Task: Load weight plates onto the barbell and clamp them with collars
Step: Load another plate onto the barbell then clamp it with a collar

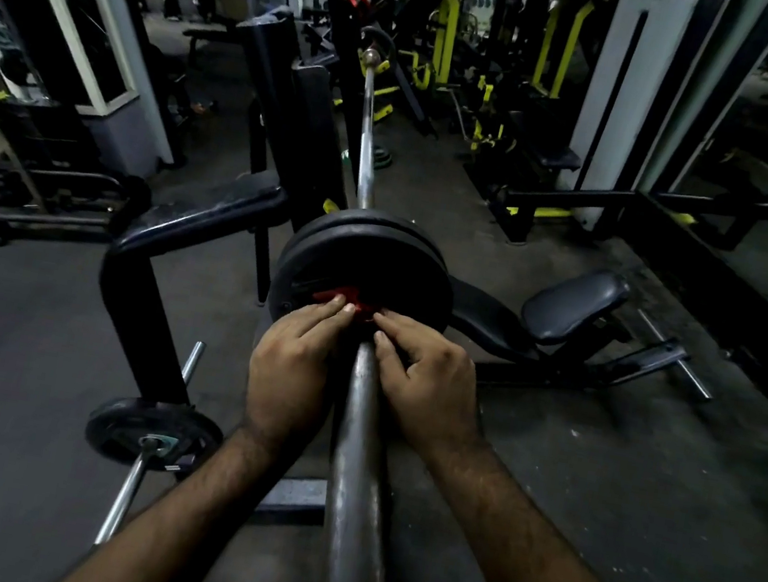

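Observation:
A steel barbell point(357, 462) runs from the bottom of the view away toward the rack. Two black weight plates point(367, 258) sit side by side on its near sleeve. A red collar point(345, 299) is on the sleeve right against the outer plate. My left hand point(292, 367) grips the collar from the left with its fingertips. My right hand point(423, 377) holds the collar's right side, thumb lying along the bar. Most of the collar is hidden behind my fingers.
A black bench frame point(165, 231) stands to the left. Below it a small black plate point(153, 433) sits on a chrome peg. A padded seat point(571, 305) lies to the right on the dark floor. Yellow and black machines fill the background.

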